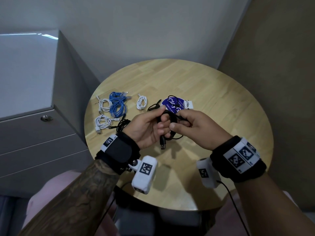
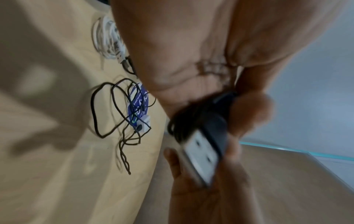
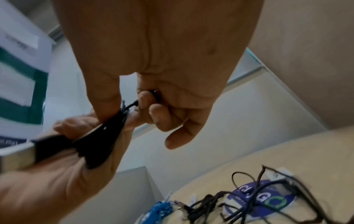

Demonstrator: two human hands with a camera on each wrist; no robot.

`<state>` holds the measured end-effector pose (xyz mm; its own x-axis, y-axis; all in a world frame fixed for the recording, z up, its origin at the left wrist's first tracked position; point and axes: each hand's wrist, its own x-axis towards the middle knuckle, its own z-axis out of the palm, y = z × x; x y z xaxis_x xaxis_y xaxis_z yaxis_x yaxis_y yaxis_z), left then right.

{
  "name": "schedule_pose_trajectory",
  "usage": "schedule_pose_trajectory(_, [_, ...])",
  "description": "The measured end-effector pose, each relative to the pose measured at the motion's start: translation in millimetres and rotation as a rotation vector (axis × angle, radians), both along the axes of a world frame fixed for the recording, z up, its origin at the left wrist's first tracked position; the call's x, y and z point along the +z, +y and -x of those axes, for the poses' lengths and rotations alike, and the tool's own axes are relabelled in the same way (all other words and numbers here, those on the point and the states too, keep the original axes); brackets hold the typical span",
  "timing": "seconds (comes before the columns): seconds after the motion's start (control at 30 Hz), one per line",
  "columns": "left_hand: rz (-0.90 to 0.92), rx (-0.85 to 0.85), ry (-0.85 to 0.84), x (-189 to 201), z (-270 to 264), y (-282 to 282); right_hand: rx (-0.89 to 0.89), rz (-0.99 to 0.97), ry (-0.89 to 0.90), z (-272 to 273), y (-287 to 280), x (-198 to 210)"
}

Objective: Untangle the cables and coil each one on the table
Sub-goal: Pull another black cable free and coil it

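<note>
Your left hand [image 1: 146, 128] and right hand [image 1: 196, 126] meet above the round wooden surface [image 1: 213, 92], both with fingers curled round the same black cable [image 1: 170, 116], whose loops are bunched between them while its USB plug [image 1: 163, 145] hangs below. On the surface to your left lie the coiled blue cables [image 1: 117, 103] and three white coils [image 1: 104, 104], with a small black bundle [image 1: 122, 125] just beside them. Beyond your hands, a loose black cable [image 2: 107, 106] still sprawls across a blue round sticker [image 1: 172, 104].
</note>
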<state>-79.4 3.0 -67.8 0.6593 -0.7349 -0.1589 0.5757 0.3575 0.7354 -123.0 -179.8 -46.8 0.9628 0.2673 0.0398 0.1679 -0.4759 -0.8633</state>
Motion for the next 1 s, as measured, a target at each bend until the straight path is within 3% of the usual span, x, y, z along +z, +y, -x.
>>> schedule_pose_trajectory(0.1, [-0.031,0.024,-0.095,0.8,-2.4,-1.3,-0.061,-0.031,-0.036,-0.4,0.9,-1.4])
schedule_pose_trajectory(0.3, [-0.177,0.178,-0.22,3.3,-1.8,-7.2,-0.102,0.063,-0.321,-2.3,5.6,-9.4])
schedule_pose_trajectory(0.4, [-0.219,0.237,-0.27,1.6,-0.4,-8.0,-0.058,0.026,-0.265,-2.2,4.3,-9.7])
schedule_pose_trajectory(0.57, [-0.149,0.138,-0.287,3.1,1.1,-5.5,-0.091,-0.055,-0.168,0.5,5.0,-5.1])
schedule_pose_trajectory(0.73, [-0.308,0.273,-0.567,6.1,-6.2,-1.6,-0.174,-0.005,-0.315,-4.4,10.2,-13.0])
schedule_pose_trajectory(0.8, [-0.259,0.333,-0.496,-0.5,-5.3,-9.2,-0.269,-0.019,-0.342,-7.4,13.5,-21.7])
schedule_pose_trajectory(0.9, [-0.115,0.369,-0.301,-8.2,-2.6,-19.0,-0.354,-0.237,-0.261,-7.6,20.8,-25.2])
schedule_pose_trajectory(1.0, [-0.121,0.378,-0.305,-10.2,-0.7,-21.2,-0.402,-0.299,-0.205,-11.2,22.3,-28.5])
